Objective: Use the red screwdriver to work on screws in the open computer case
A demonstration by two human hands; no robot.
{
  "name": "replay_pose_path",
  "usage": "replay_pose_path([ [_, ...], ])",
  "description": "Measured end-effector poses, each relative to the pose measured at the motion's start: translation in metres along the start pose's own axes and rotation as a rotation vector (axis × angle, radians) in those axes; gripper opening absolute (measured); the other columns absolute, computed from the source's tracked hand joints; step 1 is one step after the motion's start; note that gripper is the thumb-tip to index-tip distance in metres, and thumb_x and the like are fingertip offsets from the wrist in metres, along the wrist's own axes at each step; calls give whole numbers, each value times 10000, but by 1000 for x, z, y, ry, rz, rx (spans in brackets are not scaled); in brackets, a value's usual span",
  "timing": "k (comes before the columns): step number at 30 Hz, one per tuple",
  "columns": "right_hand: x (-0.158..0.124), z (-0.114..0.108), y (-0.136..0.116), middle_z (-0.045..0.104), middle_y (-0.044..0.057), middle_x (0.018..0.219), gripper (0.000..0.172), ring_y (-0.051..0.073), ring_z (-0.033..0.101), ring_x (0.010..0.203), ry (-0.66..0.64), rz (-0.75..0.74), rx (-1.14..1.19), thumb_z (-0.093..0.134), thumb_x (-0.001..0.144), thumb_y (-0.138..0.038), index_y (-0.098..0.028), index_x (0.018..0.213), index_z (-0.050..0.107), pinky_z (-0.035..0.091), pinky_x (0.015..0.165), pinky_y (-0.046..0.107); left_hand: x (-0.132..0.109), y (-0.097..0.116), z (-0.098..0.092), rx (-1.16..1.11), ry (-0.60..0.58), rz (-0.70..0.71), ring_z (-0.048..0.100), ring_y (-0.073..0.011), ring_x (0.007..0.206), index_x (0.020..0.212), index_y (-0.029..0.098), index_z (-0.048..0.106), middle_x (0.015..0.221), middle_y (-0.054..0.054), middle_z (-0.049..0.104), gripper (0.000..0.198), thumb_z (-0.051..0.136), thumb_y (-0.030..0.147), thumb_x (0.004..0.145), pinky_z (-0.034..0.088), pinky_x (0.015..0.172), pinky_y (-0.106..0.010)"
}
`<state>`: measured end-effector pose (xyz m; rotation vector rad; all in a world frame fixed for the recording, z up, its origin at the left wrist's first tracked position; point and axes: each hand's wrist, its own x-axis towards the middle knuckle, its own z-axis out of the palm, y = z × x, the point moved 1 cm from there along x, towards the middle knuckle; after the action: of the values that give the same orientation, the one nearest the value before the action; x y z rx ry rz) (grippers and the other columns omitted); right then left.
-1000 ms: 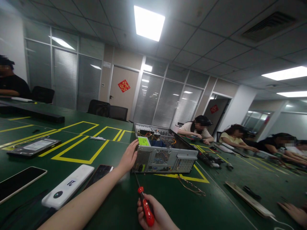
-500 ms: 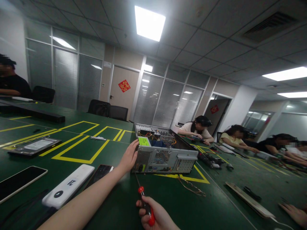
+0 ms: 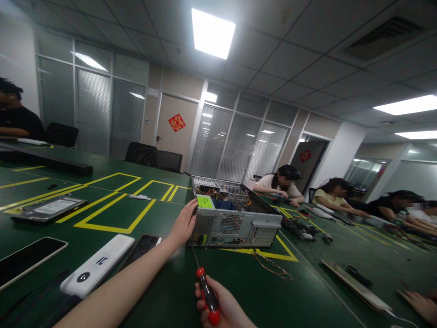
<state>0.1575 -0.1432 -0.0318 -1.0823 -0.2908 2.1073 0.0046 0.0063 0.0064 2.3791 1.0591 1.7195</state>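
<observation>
An open grey desktop computer case (image 3: 235, 222) lies on the green table (image 3: 112, 214), its rear panel facing me. My left hand (image 3: 183, 224) rests against the case's left rear corner, fingers wrapped on the edge. My right hand (image 3: 223, 307) is at the bottom of the view, closed round a screwdriver (image 3: 206, 291) with a red and black handle. The screwdriver's thin shaft points up toward the lower left of the case's rear panel. Cables and a green label show inside the case.
A white power bank (image 3: 97, 265), a dark phone (image 3: 141, 248) and another phone (image 3: 29, 259) lie at left. A tablet (image 3: 48, 208) sits farther left. Several people work along the right side; another person's hand (image 3: 418, 304) rests near a flat panel (image 3: 355, 283). Yellow tape lines mark the table.
My right hand has shifted its grip a little on the screwdriver, turning the handle; the shaft stays aimed at the case. My left hand has not moved.
</observation>
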Motion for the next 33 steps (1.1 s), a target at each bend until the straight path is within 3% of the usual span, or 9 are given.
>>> replay_pose_path([
  [3, -2, 2, -2, 507, -17, 527, 328, 25, 396, 374, -40, -21, 18, 447, 858, -391, -98, 772, 567, 204, 325, 98, 0, -1, 1, -4, 2, 8, 305, -200, 1326, 1341, 194, 293, 1413, -103, 333, 419, 288, 239, 924, 276, 1102, -434],
  [6, -10, 8, -4, 466, -40, 487, 300, 21, 317, 343, -85, -132, -12, 473, 837, -395, -115, 774, 557, 131, 315, 115, 0, -1, 1, -12, 6, 15, 309, -197, 1322, 1338, 190, 300, 1407, -104, 342, 418, 289, 237, 923, 275, 1101, -430],
  [14, -22, 20, -21, 512, -40, 565, 354, 14, 325, 382, -175, -372, -56, 645, 724, -412, -127, 919, 568, 136, 342, 130, 0, -2, 1, -20, 0, 9, 307, -202, 1324, 1349, 199, 287, 1411, -105, 334, 426, 289, 241, 925, 266, 1102, -443],
  [33, -18, 21, -24, 505, -45, 560, 347, 14, 326, 381, -157, -381, -76, 647, 723, -401, -127, 924, 574, 135, 344, 133, 1, 0, 1, -27, 11, 23, 309, -205, 1324, 1352, 206, 283, 1413, -103, 332, 433, 294, 235, 921, 273, 1099, -454],
])
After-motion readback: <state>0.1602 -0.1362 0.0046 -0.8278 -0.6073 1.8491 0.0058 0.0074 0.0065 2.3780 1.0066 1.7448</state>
